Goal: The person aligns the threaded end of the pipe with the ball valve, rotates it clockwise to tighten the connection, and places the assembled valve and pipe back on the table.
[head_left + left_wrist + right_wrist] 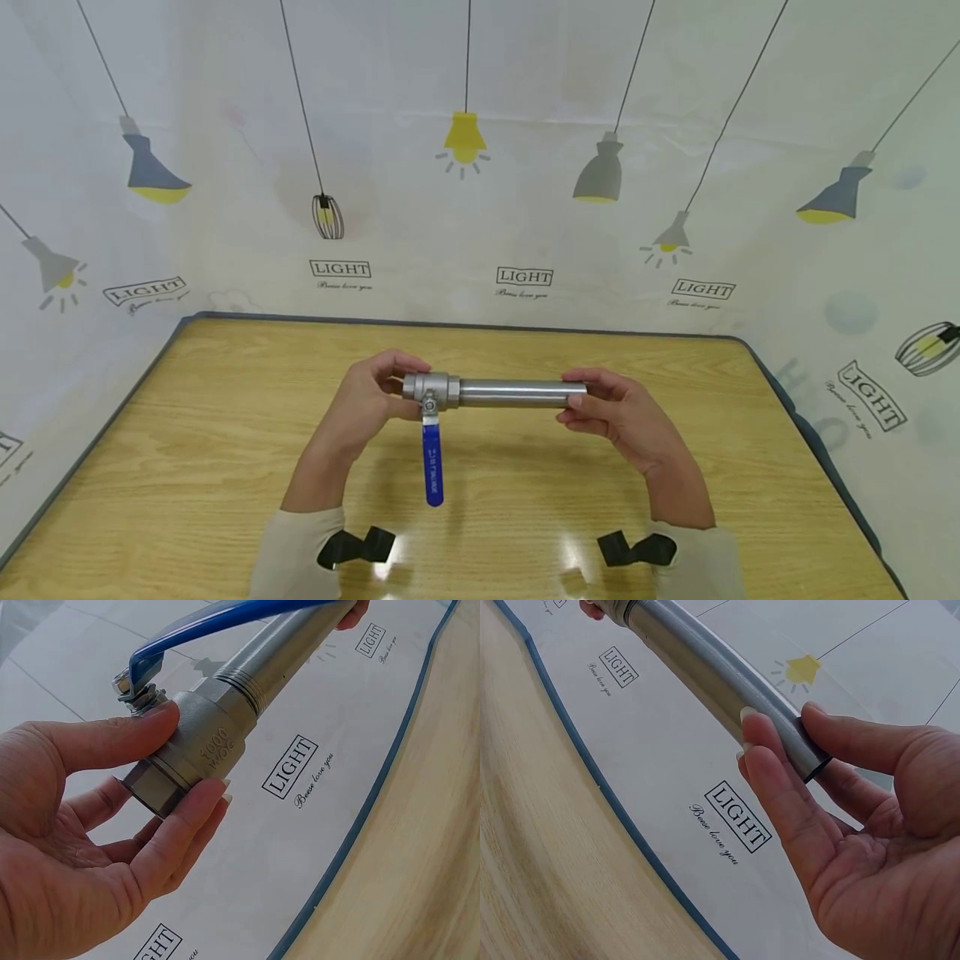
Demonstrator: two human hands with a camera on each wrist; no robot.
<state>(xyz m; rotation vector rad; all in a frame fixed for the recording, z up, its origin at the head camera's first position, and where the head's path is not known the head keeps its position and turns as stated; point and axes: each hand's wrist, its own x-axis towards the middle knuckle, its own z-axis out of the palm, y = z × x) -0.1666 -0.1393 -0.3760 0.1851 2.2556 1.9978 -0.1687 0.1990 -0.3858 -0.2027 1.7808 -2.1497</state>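
My left hand [367,400] grips the body of a metal ball valve [442,385], thumb on one side and fingers on the other. Its blue lever handle [432,467] points toward me in the head view. A smooth steel pipe [517,393] sits in the valve's right end, and a few threads [244,686] show at the joint in the left wrist view. At the pipe's far end, my right hand [618,412] pinches it between thumb and fingers. Valve and pipe are held level above the table.
Below lies a wood-grain table [225,467] with a dark blue edge [465,323]. A white sheet [525,200] printed with lamps and lettering rises behind it and at both sides. Black straps [356,547] are on both sleeves.
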